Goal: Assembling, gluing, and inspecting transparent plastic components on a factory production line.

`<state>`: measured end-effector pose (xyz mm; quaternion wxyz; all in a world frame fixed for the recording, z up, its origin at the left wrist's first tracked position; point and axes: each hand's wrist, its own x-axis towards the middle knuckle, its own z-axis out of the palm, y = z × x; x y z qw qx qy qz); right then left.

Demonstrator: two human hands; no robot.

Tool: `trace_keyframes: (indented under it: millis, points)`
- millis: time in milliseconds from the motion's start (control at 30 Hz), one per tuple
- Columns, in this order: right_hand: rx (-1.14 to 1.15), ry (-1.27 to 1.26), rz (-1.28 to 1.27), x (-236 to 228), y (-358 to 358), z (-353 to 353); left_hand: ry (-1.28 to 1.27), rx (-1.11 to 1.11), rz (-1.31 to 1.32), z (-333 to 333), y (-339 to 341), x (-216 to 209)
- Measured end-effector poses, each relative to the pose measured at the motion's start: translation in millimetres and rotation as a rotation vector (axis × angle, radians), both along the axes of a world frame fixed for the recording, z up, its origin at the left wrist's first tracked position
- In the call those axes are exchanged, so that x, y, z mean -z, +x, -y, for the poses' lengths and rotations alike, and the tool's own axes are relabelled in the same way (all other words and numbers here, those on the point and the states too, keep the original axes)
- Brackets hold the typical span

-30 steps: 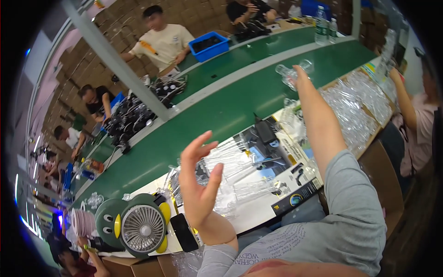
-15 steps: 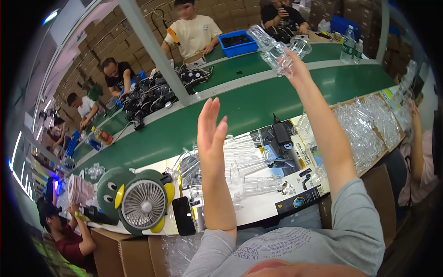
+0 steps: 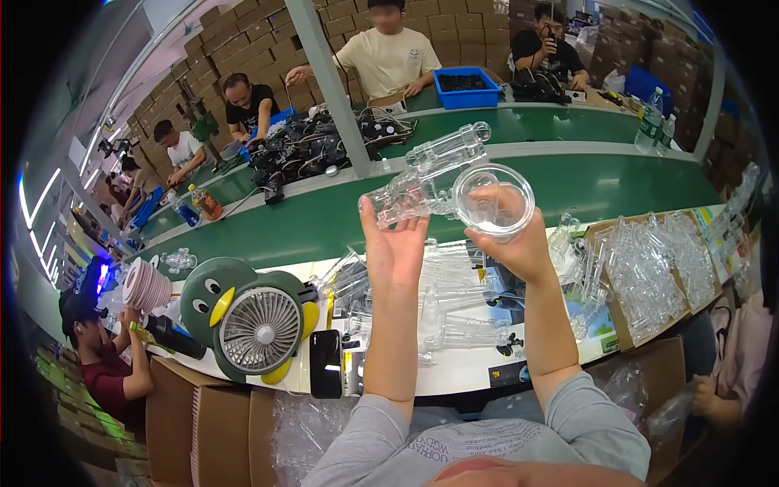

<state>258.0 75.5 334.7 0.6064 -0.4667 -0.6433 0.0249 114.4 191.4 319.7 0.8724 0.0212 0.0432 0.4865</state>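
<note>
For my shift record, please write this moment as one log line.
left grip: holds clear tubular piece | right grip: holds clear round cup | phone: beside green fan

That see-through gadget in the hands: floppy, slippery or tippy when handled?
Probably stiff: the clear piece shows crisp, unbent edges between the left hand and the right hand. Perhaps slippery, given its glossy surface. Its wide round end beside a narrower tube suggests it might tip if set down.
</note>
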Motion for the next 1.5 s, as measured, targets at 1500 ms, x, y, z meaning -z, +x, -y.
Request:
trace_keyframes:
  millis: [1500]
  points:
    - [-0.049,-0.464,0.396,-10,-18,46,0.79,-0.322,0.487,-4,-65,-17]
